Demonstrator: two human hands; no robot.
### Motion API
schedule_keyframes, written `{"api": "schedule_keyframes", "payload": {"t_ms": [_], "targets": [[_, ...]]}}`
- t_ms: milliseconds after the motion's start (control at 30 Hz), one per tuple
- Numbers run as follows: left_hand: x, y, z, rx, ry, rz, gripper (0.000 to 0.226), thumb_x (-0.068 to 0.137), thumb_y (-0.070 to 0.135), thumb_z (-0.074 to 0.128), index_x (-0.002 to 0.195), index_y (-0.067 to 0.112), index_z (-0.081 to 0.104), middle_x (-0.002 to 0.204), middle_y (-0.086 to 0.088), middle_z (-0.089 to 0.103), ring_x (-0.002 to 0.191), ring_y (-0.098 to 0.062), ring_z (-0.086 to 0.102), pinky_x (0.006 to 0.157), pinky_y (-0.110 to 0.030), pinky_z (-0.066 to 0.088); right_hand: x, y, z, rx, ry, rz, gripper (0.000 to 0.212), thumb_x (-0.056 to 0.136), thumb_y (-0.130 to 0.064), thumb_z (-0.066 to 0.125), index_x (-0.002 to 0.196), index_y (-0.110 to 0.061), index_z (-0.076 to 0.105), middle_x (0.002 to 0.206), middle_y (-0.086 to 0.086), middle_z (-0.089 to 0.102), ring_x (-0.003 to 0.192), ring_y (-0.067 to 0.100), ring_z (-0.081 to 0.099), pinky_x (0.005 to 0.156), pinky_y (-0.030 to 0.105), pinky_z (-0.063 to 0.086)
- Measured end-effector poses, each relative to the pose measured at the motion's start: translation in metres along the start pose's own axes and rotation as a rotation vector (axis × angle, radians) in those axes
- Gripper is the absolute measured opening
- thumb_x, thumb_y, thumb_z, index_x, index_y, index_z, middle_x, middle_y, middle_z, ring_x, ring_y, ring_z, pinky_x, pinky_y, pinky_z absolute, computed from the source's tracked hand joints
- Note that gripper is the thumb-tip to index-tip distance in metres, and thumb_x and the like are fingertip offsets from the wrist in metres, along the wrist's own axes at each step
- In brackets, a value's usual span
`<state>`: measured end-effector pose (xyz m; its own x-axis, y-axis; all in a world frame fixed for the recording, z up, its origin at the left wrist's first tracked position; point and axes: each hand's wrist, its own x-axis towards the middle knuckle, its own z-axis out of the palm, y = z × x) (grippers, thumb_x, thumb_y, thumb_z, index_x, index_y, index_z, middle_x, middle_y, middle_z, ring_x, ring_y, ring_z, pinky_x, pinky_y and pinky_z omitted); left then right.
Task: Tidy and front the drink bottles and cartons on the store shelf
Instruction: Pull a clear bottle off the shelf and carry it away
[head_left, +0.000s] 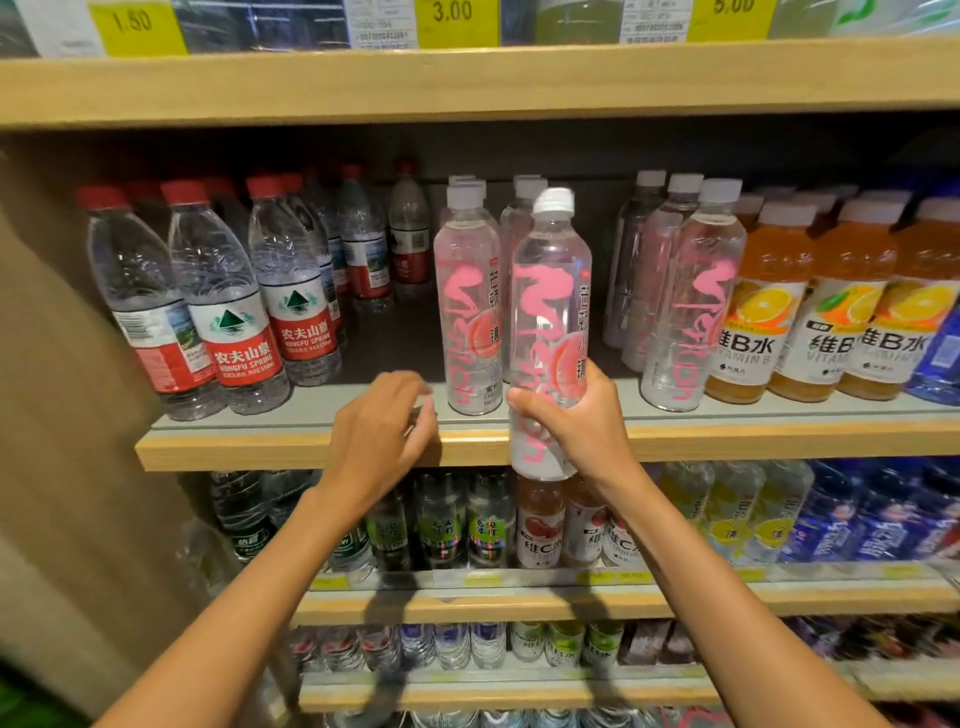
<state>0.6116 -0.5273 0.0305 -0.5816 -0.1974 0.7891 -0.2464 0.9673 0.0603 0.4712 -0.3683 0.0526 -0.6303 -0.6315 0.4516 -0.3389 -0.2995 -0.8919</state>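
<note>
My right hand (576, 421) grips a clear bottle with pink lettering and a white cap (549, 312), held upright in front of the middle shelf's edge (260, 447), its base below the shelf lip. A matching pink-lettered bottle (467, 306) stands at the shelf front just left of it, with more behind. My left hand (384, 431) hovers over the shelf lip with loosely curled fingers and holds nothing. Another pink-lettered row (691, 301) stands to the right, across a gap.
Red-capped water bottles (228, 296) fill the left of the shelf, with a bare gap behind my left hand. Orange vitamin drinks (831, 306) stand at the right. Lower shelves (519, 597) hold several more bottles. A beige side panel (62, 415) bounds the left.
</note>
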Motion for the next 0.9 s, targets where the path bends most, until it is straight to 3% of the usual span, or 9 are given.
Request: {"api": "schedule_keyframes", "payload": {"t_ms": [100,167,267,367,567,700,800,900], "targets": [[0.028,0.035,-0.02,-0.481,0.153,-0.342,0.028,0.094,0.029,0.048,0.092,0.01,0.068,0.091,-0.001,0.069,0.083,-0.011,0.063,0.073,-0.031,0.052,-0.015,-0.006,0.005,0.074,-0.1,0.032,0.032,0.069,-0.012,0.079,0.093,-0.017,0.059,0.072,-0.018,0.071,0.069,-0.005,0.066,0.06,0.008,0.047],[0.048,0.06,-0.031,-0.872,0.131,-0.539,0.033,0.093,0.039,0.049,0.095,0.013,0.07,0.092,-0.003,0.071,0.085,-0.016,0.067,0.077,-0.032,0.055,-0.025,-0.009,0.01,0.104,-0.162,0.051,0.031,0.068,-0.015,0.077,0.093,-0.016,0.059,0.071,-0.018,0.07,0.066,-0.004,0.065,0.059,0.009,0.048],[0.069,0.085,-0.038,-1.146,0.052,-0.661,0.036,0.098,0.039,0.049,0.107,0.01,0.067,0.101,-0.007,0.072,0.09,-0.022,0.069,0.077,-0.033,0.055,-0.036,-0.009,0.018,0.099,-0.213,0.062,0.032,0.066,-0.019,0.077,0.092,-0.018,0.058,0.07,-0.016,0.069,0.065,-0.002,0.064,0.059,0.011,0.048],[0.078,0.094,-0.041,-1.244,0.04,-0.685,0.028,0.092,0.036,0.06,0.104,0.011,0.066,0.088,0.0,0.074,0.079,-0.013,0.071,0.065,-0.021,0.053,-0.045,-0.008,0.023,0.034,-0.19,0.053,0.034,0.063,-0.023,0.078,0.09,-0.022,0.058,0.073,-0.014,0.069,0.068,0.001,0.064,0.064,0.015,0.048],[0.086,0.099,-0.037,-1.314,0.046,-0.77,0.008,0.077,0.018,0.074,0.078,0.016,0.066,0.07,0.0,0.068,0.064,-0.013,0.065,0.058,-0.027,0.052,-0.05,-0.004,0.019,-0.067,-0.131,0.04,0.047,0.066,-0.028,0.082,0.106,-0.026,0.058,0.095,-0.004,0.07,0.087,0.009,0.068,0.079,0.029,0.056],[0.092,0.09,-0.035,-1.626,-0.107,-0.761,0.02,0.059,0.018,0.073,0.076,0.01,0.066,0.072,-0.008,0.063,0.063,-0.019,0.061,0.06,-0.031,0.054,-0.048,0.003,0.0,0.269,-0.312,0.164,0.065,0.065,-0.05,0.077,0.119,-0.019,0.058,0.109,-0.002,0.07,0.102,0.015,0.066,0.082,0.024,0.051],[0.095,0.083,-0.033,-2.002,-0.281,-0.633,0.022,0.061,0.019,0.072,0.078,0.008,0.063,0.073,-0.006,0.06,0.064,-0.018,0.059,0.063,-0.029,0.053,-0.046,0.01,-0.013,0.717,-0.58,0.406,0.085,0.065,-0.06,0.076,0.13,-0.01,0.051,0.116,0.013,0.067,0.106,0.027,0.065,0.09,0.039,0.052],[0.096,0.085,-0.024,-2.283,-0.443,-0.527,0.025,0.066,0.024,0.073,0.081,0.008,0.06,0.076,-0.005,0.062,0.062,-0.021,0.061,0.063,-0.029,0.053,-0.047,0.015,-0.007,0.947,-0.843,0.481,0.085,0.072,-0.06,0.07,0.131,-0.004,0.049,0.116,0.021,0.063,0.105,0.034,0.062,0.099,0.051,0.044]]}}
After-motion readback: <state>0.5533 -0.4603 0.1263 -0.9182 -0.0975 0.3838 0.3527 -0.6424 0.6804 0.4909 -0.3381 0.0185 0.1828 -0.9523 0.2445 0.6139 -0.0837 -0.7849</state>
